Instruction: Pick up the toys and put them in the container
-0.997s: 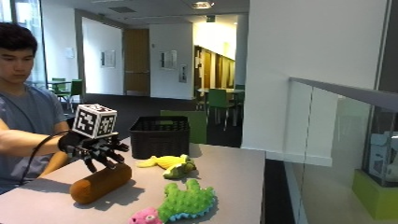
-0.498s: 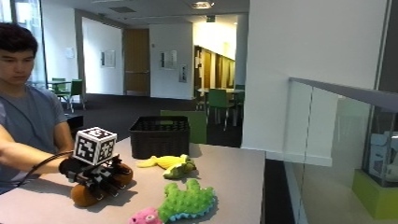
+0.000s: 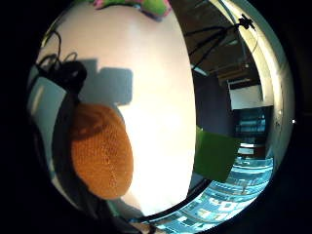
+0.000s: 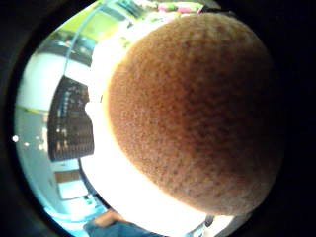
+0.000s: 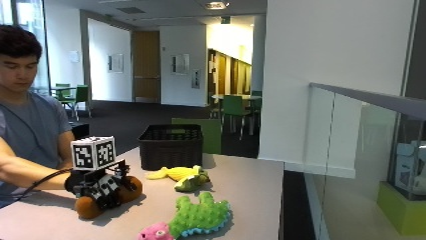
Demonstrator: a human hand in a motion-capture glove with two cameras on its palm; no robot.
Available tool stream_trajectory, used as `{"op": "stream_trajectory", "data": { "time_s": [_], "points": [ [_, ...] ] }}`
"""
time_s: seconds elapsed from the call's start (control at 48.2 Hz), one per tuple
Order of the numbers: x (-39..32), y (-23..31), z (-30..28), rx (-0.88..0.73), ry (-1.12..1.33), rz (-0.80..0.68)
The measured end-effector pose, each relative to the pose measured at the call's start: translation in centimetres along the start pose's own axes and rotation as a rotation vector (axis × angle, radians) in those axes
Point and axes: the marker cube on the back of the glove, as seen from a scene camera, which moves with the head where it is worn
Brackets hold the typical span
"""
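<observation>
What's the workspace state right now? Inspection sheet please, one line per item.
Surface: pale table, toys and container on it.
Job's things: brown toy lying on the table under the hand; yellow-green toy in front of the black basket; green toy near the front edge with a pink toy touching it; nothing can be seen inside the basket from this angle.
Clutter: nothing seen.
Hand: gloved right hand on top of the brown toy; finger closure cannot be told.
Cables: nothing seen apart from the hand's own.
Surroundings: glass partition beside the table; open hall with green chairs behind.
</observation>
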Motion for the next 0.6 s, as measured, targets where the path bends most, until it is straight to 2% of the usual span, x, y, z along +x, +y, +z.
{"op": "stream_trajectory", "data": {
  "time_s": [0.311, 0.602],
  "points": [
    [-0.8, -0.1, -2.9, -0.046, 0.033, 0.011],
    [-2.9, -2.3, -11.3, 0.026, -0.004, 0.014]
  ]
}}
